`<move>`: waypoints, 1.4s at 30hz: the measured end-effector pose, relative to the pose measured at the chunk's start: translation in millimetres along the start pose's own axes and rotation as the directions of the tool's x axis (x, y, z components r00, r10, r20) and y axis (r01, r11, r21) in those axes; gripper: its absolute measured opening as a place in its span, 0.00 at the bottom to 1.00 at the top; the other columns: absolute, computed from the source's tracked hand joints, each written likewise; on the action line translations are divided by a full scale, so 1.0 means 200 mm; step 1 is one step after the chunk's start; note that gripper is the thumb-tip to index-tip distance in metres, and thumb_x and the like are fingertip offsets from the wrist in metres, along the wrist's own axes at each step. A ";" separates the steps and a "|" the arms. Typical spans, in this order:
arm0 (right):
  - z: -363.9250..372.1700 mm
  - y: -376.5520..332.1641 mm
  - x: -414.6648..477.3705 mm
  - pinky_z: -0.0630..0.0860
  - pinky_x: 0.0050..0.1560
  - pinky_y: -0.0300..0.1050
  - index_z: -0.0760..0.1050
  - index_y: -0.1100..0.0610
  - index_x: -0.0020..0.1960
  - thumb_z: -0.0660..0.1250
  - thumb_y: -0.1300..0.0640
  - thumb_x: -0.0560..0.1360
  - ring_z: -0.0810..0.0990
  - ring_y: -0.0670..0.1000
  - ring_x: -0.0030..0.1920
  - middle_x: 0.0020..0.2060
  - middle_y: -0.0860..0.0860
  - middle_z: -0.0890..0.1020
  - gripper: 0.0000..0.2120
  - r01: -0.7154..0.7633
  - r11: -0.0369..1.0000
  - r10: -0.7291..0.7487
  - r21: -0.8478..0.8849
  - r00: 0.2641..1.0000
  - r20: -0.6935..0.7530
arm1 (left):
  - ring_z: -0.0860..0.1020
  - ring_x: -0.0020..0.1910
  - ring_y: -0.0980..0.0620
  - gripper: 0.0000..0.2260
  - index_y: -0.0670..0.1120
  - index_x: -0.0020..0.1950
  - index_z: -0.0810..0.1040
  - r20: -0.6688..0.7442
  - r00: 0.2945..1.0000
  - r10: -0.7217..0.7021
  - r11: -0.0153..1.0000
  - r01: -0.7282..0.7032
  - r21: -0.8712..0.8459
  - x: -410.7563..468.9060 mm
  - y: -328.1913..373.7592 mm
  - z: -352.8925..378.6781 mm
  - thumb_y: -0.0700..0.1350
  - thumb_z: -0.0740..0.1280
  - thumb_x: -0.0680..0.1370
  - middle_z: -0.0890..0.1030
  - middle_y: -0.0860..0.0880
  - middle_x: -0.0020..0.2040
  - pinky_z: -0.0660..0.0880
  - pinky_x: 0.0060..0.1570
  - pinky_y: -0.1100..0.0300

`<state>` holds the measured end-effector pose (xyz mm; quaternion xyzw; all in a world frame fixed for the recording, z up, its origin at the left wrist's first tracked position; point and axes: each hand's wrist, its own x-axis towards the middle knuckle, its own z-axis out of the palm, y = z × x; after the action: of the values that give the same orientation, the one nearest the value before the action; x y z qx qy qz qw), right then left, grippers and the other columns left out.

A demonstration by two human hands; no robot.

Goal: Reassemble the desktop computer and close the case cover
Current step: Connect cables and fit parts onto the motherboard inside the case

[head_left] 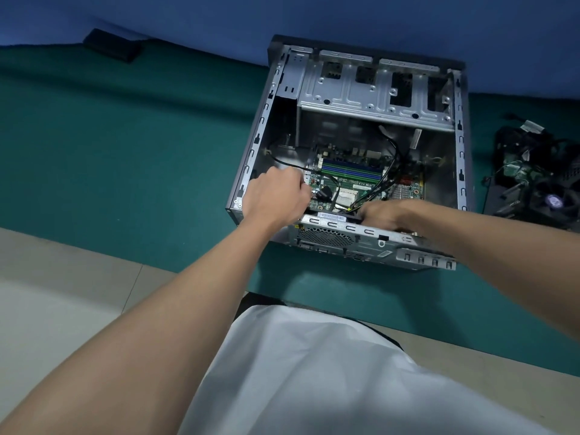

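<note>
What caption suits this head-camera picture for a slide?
Left hand and right hand reach into the open desktop case on a green mat, above the motherboard; loose parts lie alongside.

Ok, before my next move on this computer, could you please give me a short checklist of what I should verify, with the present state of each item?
1. Computer case lies open on the green mat, inside reachable: ok.
2. Motherboard sits in the case: ok. Whether it is screwed down: cannot tell.
3. Black cables routed clear of the board: not ok, they lie loose across it.
4. All parts inside: not ok, a pile of parts with a fan lies on the mat, right of the case.
5. Left hand at the board's left edge, fingers curled; what it holds: cannot tell.
6. Right hand reaches in at the near edge, fingers hidden: cannot tell.
</note>
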<state>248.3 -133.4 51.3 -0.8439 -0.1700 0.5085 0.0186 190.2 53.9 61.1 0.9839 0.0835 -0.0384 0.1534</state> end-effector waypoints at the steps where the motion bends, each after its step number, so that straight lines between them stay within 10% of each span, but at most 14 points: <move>1: -0.01 -0.01 -0.01 0.58 0.73 0.53 0.65 0.61 0.72 0.56 0.60 0.81 0.63 0.56 0.73 0.73 0.56 0.65 0.19 -0.001 1.000 0.002 -0.026 0.999 0.032 | 0.77 0.38 0.44 0.12 0.47 0.48 0.80 0.013 1.000 -0.003 1.000 0.003 0.007 0.00 0.00 0.00 0.49 0.58 0.78 0.82 0.47 0.41 0.70 0.37 0.55; 6: -0.13 0.03 -0.03 0.75 0.37 0.41 0.77 0.60 0.48 0.60 0.59 0.79 0.79 0.51 0.41 0.47 0.56 0.81 0.07 -0.013 0.998 -0.001 -0.055 0.966 -0.257 | 0.78 0.42 0.43 0.12 0.47 0.50 0.80 0.101 0.995 0.021 1.000 -0.023 0.020 0.02 0.00 -0.02 0.49 0.58 0.78 0.82 0.46 0.45 0.70 0.39 0.54; 11: -0.23 -0.01 0.08 0.69 0.48 0.41 0.77 0.54 0.49 0.64 0.55 0.79 0.77 0.51 0.46 0.49 0.53 0.82 0.05 0.204 0.951 -0.027 0.233 0.804 -0.595 | 0.74 0.63 0.46 0.16 0.44 0.63 0.77 -0.109 0.950 0.292 0.934 -0.259 0.244 0.12 -0.10 -0.09 0.45 0.65 0.75 0.77 0.44 0.64 0.69 0.63 0.50; 17: -0.32 -0.09 0.32 0.67 0.67 0.52 0.66 0.61 0.71 0.63 0.49 0.79 0.69 0.61 0.67 0.67 0.61 0.71 0.25 0.132 0.983 -0.043 0.125 0.839 -0.542 | 0.44 0.78 0.49 0.35 0.41 0.79 0.48 -0.013 0.983 0.183 0.942 -0.172 0.288 0.23 -0.20 -0.10 0.51 0.60 0.78 0.45 0.44 0.80 0.42 0.74 0.55; 21: -0.40 -0.12 0.45 0.71 0.50 0.49 0.70 0.61 0.60 0.58 0.44 0.80 0.74 0.59 0.54 0.60 0.61 0.76 0.21 0.037 0.993 0.023 0.113 0.875 -0.483 | 0.45 0.78 0.49 0.34 0.40 0.78 0.51 -0.008 0.984 0.180 0.951 -0.172 0.258 0.23 -0.20 -0.10 0.48 0.60 0.77 0.47 0.44 0.80 0.44 0.74 0.55; 27: -0.45 -0.15 0.55 0.68 0.63 0.52 0.72 0.64 0.64 0.51 0.44 0.83 0.73 0.60 0.64 0.66 0.62 0.73 0.26 -0.033 0.992 0.071 0.118 0.938 -0.340 | 0.46 0.78 0.49 0.31 0.40 0.78 0.54 -0.008 0.986 0.166 0.952 -0.158 0.263 0.24 -0.19 -0.10 0.49 0.60 0.78 0.48 0.44 0.80 0.48 0.75 0.53; 33: -0.42 -0.14 0.60 0.72 0.55 0.51 0.72 0.59 0.44 0.51 0.44 0.82 0.76 0.53 0.42 0.55 0.61 0.79 0.22 -0.078 0.993 0.108 0.091 0.913 -0.394 | 0.45 0.78 0.49 0.31 0.40 0.78 0.54 -0.025 0.988 0.154 0.953 -0.141 0.270 0.24 -0.18 -0.09 0.49 0.59 0.77 0.47 0.44 0.80 0.49 0.76 0.52; 37: -0.43 -0.15 0.60 0.70 0.65 0.55 0.74 0.64 0.58 0.49 0.44 0.82 0.75 0.60 0.61 0.64 0.62 0.75 0.26 -0.073 0.993 0.101 0.093 0.932 -0.348 | 0.46 0.78 0.49 0.31 0.40 0.78 0.55 -0.030 0.989 0.144 0.955 -0.131 0.268 0.24 -0.19 -0.09 0.50 0.59 0.77 0.48 0.44 0.80 0.50 0.76 0.52; 42: -0.46 -0.17 0.57 0.70 0.66 0.55 0.72 0.62 0.63 0.50 0.43 0.82 0.74 0.59 0.63 0.66 0.61 0.73 0.26 -0.063 0.996 0.079 0.057 0.938 -0.336 | 0.45 0.78 0.50 0.31 0.41 0.78 0.54 -0.020 0.991 0.134 0.955 -0.123 0.268 0.24 -0.18 -0.09 0.50 0.59 0.78 0.47 0.45 0.80 0.49 0.76 0.52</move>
<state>367.8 -53.7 4.7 -0.9236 -0.1222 0.3602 0.0482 232.3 100.7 63.7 0.9994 0.0163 -0.0207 0.0204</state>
